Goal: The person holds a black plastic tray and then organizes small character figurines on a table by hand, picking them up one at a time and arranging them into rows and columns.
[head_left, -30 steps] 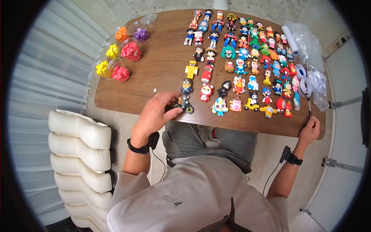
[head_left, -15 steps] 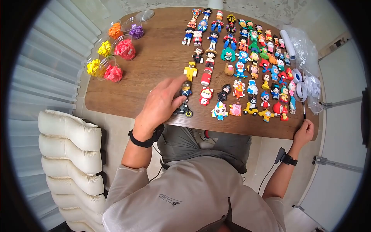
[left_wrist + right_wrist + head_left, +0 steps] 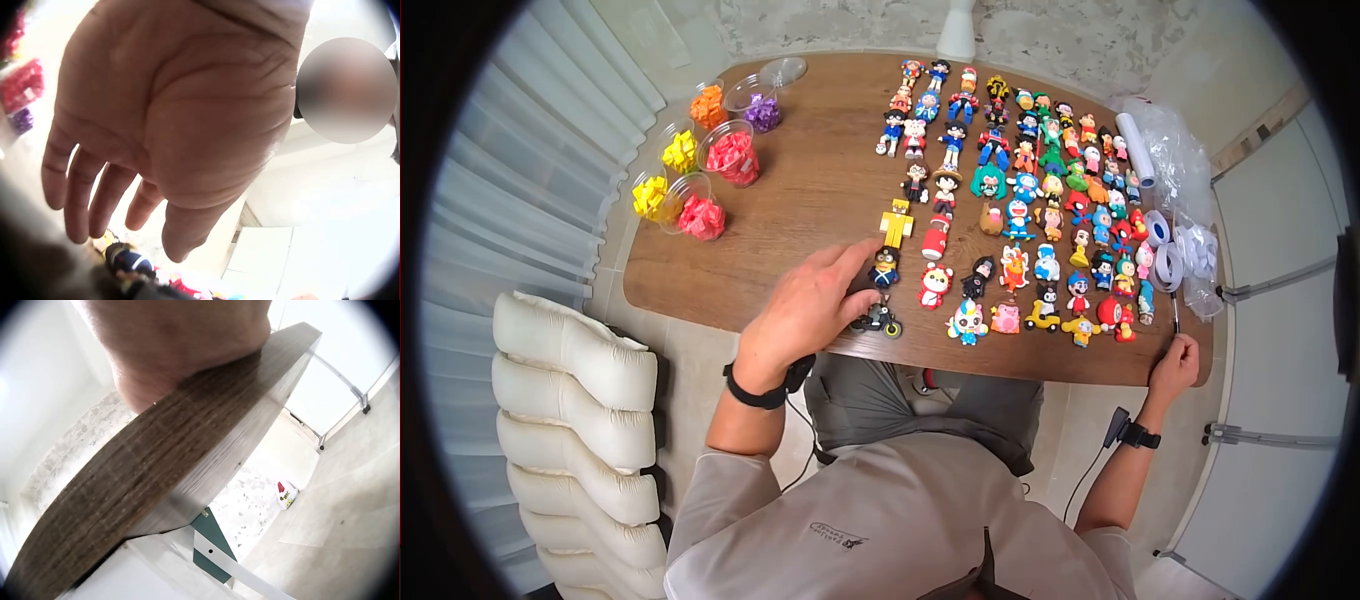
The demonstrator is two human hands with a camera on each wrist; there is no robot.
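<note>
All the fingers of the left hand point(image 3: 805, 305) are loose and nearly straight, and they hold nothing. Half a second ago, this hand lay partly over the yellow block man point(image 3: 896, 224); now it has slid back toward the front edge of the table point(image 3: 800, 205), and his legs show better. Its fingertips are just beside the little goggle toy point(image 3: 886, 268). I cannot tell if they touch it. The thumb is near the toy motorbike point(image 3: 878, 320), which sits close to the front edge.

The right hand point(image 3: 1175, 368) is at the front edge by the right corner, same as before. Its fingers look curled next to a thin dark stick point(image 3: 1176, 315), but I cannot tell if they grip it.

Farther out, many small toys point(image 3: 1018, 220) lie in rows from the far edge to the front edge. White tape rolls point(image 3: 1168, 268) are near the right edge. Clear tubs point(image 3: 745, 90) of bright bits sit toward the far left corner, where they were before.
</note>
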